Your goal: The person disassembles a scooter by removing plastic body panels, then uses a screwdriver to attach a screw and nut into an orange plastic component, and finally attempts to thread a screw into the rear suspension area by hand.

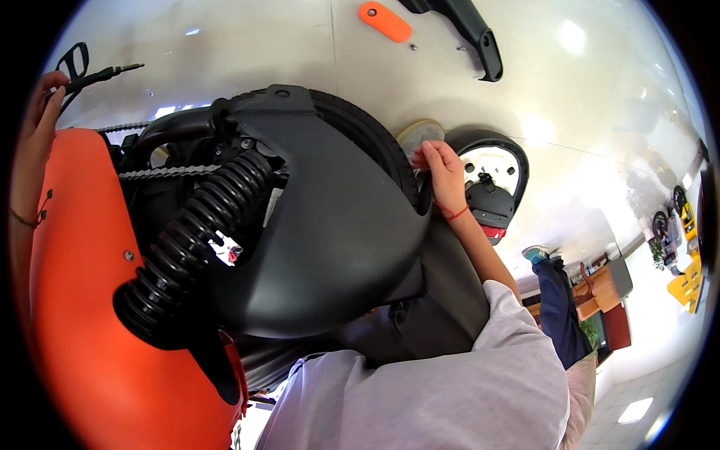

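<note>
At the left edge my left hand [46,112] is closed around a black-handled tool [97,77] with a thin metal tip pointing right, above the orange body panel [82,225]. My right hand [442,169], with a red string at the wrist, has its fingers curled together beside the right rim of a matt black rear fender [337,217]. Whatever sits between those fingers is hidden. The fender curves around the dark tyre [367,131]. Left of it slants a black coil-spring shock absorber [199,236], with a drive chain [169,173] behind.
On the pale floor lie an orange oval piece [385,22], a black arm-shaped part [472,37] and small screws [413,47]. A black-rimmed part with a white inside and red lens [491,180] lies beyond my shoe [421,135]. Another person's dark trousers [559,307] show at right.
</note>
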{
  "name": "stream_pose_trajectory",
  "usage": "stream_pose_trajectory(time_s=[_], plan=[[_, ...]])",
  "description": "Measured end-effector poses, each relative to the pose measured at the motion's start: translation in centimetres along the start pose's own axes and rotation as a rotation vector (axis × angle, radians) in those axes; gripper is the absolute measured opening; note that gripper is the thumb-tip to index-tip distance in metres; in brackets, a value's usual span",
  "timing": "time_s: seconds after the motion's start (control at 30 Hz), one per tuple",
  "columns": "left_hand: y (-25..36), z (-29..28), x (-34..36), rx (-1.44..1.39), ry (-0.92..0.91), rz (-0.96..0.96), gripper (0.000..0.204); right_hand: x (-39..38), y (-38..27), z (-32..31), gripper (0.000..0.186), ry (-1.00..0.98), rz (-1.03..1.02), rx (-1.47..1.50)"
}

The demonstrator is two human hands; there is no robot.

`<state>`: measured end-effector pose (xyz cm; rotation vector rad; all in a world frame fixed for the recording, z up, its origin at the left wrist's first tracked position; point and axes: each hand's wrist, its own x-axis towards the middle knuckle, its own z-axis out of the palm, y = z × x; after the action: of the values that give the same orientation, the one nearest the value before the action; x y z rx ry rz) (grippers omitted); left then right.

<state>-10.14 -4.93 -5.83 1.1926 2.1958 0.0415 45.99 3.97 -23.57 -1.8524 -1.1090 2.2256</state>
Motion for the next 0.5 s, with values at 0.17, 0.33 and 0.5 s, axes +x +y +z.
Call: stream_pose_trajectory(time_s=[0.17,0.33,0.5], plan=[[1.4,1.0,0.3,0.000,-0.030,-0.063,0.023,-0.6,0.1,-1.5,0.015,-0.045,-0.125,-0.260],[1.5,0.4,0.0,0.027,-0.070,-0.109,0.022,-4.0,-7.8,0.3,0.021,-0.386,-0.522,-0.753],[14.6,-3.5,-1.8,0.063,0.094,-0.330,0.014,-7.4,-8.8,-0.6,0.028,-0.343,-0.613,-0.808]])
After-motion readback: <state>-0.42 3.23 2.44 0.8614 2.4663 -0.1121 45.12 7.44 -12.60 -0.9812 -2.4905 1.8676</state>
